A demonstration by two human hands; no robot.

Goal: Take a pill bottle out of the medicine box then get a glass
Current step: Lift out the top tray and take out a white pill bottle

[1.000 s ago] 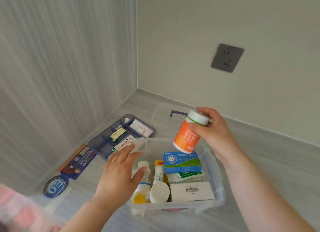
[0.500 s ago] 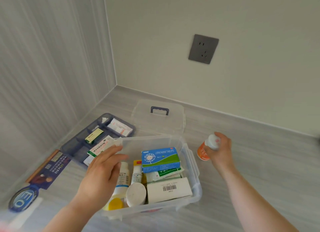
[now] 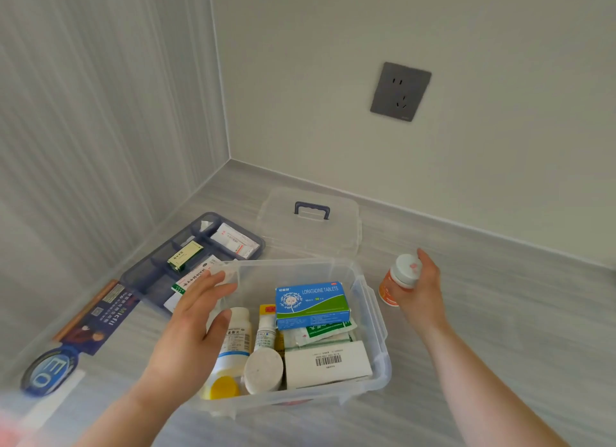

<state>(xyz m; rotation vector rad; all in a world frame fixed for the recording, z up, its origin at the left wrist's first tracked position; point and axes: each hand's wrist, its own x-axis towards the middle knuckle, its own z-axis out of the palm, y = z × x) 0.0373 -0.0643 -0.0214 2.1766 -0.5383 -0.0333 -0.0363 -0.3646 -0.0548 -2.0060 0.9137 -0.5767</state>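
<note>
The orange pill bottle (image 3: 390,286) with a white cap stands on the grey counter just right of the clear medicine box (image 3: 373,316). My right hand (image 3: 420,286) is wrapped around the bottle from the right side. My left hand (image 3: 193,323) hovers flat, fingers spread, over the box's left rim, holding nothing. Inside the box lie a blue-green tablet carton (image 3: 311,305), a white carton with a barcode (image 3: 328,363) and several white bottles (image 3: 263,368). No glass is in view.
The box's clear lid with a blue handle (image 3: 311,210) lies behind it. A blue divided tray (image 3: 156,273) holding small packets sits to the left, by the striped wall. A dark leaflet (image 3: 103,316) lies at the near left. A wall socket (image 3: 400,91) is above.
My right hand carried the orange bottle out from above the box, down and to the right, onto the counter. My left hand stayed over the box's left rim.
</note>
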